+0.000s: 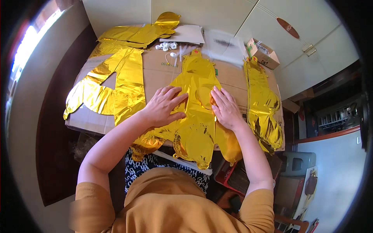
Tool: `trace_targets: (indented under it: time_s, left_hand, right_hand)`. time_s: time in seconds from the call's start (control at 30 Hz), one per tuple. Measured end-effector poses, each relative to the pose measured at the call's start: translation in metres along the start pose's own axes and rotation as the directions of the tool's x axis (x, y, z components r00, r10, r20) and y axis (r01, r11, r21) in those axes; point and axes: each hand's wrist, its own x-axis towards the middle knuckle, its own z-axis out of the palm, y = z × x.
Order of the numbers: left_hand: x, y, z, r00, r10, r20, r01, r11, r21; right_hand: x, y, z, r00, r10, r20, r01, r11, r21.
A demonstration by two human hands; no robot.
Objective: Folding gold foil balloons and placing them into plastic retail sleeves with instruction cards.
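broadly, cardboard [159, 73] covers the tabletop, and gold foil takes up most of it. the middle foil [200, 116], the one being worked, lies straight in front of the person, its lower end running past the near edge. the left foil [130, 70] spreads out with a gap in its middle; the right foil [262, 105] is narrower and more crumpled; the back foil [132, 33] lies beyond the left one. a small open box [264, 56] stands at the far right corner.

both hands are flat and open rather than closed: the left hand [163, 106] lies palm down, fingers a little apart, and the right hand [227, 108] keeps its fingers together (whether either nips a fold underneath, i cannot tell). the step looks like smoothing the foil; next probably calls for light, even strokes outward, without creasing it.

smallest are the white pieces [166, 46], clustered behind, out of the way.
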Motion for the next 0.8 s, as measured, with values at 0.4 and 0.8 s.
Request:
trace_targets:
  time_s: [0.4,0.8]
  left_hand:
    - [0.028,0.022,-0.017,0.997,-0.058,-0.046,0.057,0.998,-0.023]
    - [0.042,0.043,0.036,0.976,0.158,0.15,-0.155,0.987,-0.032]
  right_hand:
    - [0.004,-0.002,0.001,1.0,0.015,-0.006,-0.016,0.999,-0.047]
    - [-0.001,-0.001,-0.004,0.995,0.069,-0.073,-0.065,0.997,0.049]
